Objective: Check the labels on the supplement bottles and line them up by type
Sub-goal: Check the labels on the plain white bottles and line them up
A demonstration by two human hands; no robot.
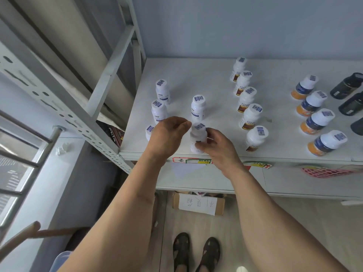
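- Gripping a white purple-label supplement bottle (198, 138) near the front edge of the white counter (216, 85): right hand (217, 148), fingers curled round its body.
- Left hand (169, 132) just beside the bottle's cap, fingers loosely curled, holding nothing.
- Purple-label bottles (198, 107) stand behind and left of the hands.
- Brown-label row (249, 114) mid-counter; orange-label row (316, 120) further right.
- Dark bottles (347, 85) at far right edge.
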